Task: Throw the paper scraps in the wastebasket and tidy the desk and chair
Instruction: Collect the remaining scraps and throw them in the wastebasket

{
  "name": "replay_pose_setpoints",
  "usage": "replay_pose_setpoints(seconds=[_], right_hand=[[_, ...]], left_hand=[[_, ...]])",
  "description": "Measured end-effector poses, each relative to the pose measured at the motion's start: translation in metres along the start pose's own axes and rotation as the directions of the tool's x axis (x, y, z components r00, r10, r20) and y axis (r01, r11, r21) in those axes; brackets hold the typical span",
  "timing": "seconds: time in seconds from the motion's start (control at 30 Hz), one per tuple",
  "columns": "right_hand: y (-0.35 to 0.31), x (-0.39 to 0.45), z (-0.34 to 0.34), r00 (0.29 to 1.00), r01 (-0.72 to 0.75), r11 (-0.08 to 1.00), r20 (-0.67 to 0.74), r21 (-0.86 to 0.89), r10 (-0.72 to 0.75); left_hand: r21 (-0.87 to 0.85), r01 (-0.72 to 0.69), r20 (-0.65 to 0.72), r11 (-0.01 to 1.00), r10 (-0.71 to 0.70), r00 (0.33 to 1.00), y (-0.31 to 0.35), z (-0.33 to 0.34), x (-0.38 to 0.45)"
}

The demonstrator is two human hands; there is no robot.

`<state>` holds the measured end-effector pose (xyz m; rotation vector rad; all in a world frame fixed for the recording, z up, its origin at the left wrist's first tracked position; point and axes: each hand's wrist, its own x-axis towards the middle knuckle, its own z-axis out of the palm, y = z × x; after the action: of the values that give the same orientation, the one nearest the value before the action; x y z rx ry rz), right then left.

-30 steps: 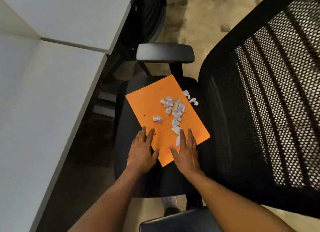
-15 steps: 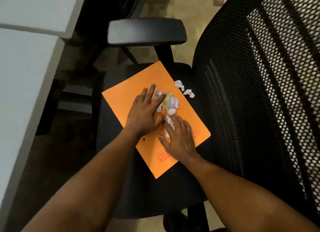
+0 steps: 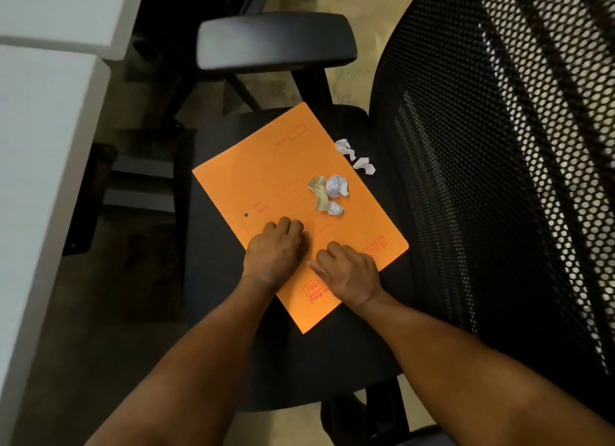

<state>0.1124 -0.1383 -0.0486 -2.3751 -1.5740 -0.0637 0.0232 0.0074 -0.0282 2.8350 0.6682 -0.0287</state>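
An orange folder (image 3: 283,192) lies on the black chair seat (image 3: 216,279). A few crumpled paper scraps (image 3: 327,192), white and beige, sit on its upper right part. Two more white scraps (image 3: 354,154) lie on the seat just past the folder's right edge. My left hand (image 3: 274,251) and my right hand (image 3: 347,271) rest side by side on the folder's near half, both with fingers curled into fists. What the fists hold is hidden inside them. The wastebasket is not in view.
The chair's mesh backrest (image 3: 499,179) rises on the right and a black armrest (image 3: 276,43) crosses above the seat. A white desk (image 3: 36,146) runs along the left, with a dark gap and desk frame (image 3: 139,186) between it and the chair.
Both hands swept over the scrap pile and drew back toward me, closing into fists. Far fewer scraps lie on the folder now.
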Motion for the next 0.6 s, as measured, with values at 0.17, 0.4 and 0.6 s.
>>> replay_pose_setpoints(seconds=[0.17, 0.4, 0.6], right_hand=[[-0.013, 0.016, -0.019, 0.983, -0.155, 0.977, 0.121, 0.149, 0.137], [-0.087, 0.006, -0.062, 0.985, -0.129, 0.933, 0.156, 0.337, 0.08], [-0.183, -0.014, -0.098, 0.994, -0.033, 0.89, 0.104, 0.456, -0.016]], left_hand=[[-0.159, 0.289, 0.039, 0.944, -0.287, 0.957, -0.005, -0.018, -0.013], [-0.291, 0.441, -0.019, 0.849, -0.466, 0.885, -0.003, -0.074, -0.096], [-0.53, 0.605, -0.087, 0.594, -0.748, 0.658, 0.003, -0.119, -0.215]])
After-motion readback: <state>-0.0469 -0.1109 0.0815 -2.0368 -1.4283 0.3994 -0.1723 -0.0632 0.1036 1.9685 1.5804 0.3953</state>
